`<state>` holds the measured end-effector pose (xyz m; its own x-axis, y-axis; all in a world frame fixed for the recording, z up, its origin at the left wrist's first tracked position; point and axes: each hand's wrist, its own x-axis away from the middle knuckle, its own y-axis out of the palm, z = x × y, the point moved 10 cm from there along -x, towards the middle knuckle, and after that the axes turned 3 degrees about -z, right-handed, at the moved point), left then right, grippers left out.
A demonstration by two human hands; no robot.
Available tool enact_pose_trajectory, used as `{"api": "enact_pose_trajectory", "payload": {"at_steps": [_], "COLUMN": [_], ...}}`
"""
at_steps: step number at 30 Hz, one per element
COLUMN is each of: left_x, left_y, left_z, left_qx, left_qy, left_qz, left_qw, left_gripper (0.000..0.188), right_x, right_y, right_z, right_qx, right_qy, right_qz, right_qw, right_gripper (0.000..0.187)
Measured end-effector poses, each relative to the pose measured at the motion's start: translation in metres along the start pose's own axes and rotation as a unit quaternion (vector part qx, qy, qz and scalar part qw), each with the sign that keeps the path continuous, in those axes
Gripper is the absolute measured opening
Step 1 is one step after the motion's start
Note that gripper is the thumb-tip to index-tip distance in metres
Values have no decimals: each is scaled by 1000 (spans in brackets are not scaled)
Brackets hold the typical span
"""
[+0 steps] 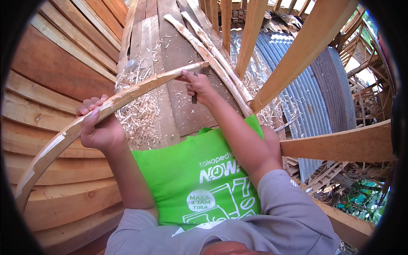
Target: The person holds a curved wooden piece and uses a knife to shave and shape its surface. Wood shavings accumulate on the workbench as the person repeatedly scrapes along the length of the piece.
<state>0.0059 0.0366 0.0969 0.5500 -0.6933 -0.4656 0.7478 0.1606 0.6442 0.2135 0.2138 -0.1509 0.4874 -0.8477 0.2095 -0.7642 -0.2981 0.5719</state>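
Observation:
A long wooden strip (146,86), its surface partly pale as if shaved, runs from the lower left up to the centre; in the fisheye view it looks bent. My left hand (102,127) is wrapped around its middle, thumb on top. Close to the strip's far end, my right hand (199,88) is closed with its thumb and index finger against the wood. A dark narrow tool (194,99) sticks out below the right hand's fingers; the rest of it is hidden, so its kind is unclear. A green cloth with white print (170,165) covers my lap.
Curly wood shavings (142,121) lie heaped on the plank floor (172,106). Two pale, stripped poles (212,61) rest beyond my right hand. Stacked boards (55,93) form a wall at left. Upright timbers (293,55) and corrugated metal sheets (304,97) stand at right.

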Motion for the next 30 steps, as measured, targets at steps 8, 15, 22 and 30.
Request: {"api": "enact_pose_trajectory", "payload": {"at_steps": [8,15,22,30], "left_x": [6,3,5,6], "left_y": [-8,-11,-7,-7], "left_z": [-13,-11,-8,-6], "left_qx": [-28,-24,-23,-35], "left_qy": [34,58,59,62], "left_qz": [68,43,46,56], "left_qw": [997,997,997,996], "left_gripper": [17,18,17,18], "right_x": [2,24,78,87], "right_y": [-6,-78,-167,-188], "right_z": [2,-53,-88,-101], "right_qx": [-13,405,580,568], "right_qy": [7,-37,110,88], "right_qz": [16,278,465,511], "right_qw": [1000,870,660,638], "right_gripper": [26,27,25,24]}}
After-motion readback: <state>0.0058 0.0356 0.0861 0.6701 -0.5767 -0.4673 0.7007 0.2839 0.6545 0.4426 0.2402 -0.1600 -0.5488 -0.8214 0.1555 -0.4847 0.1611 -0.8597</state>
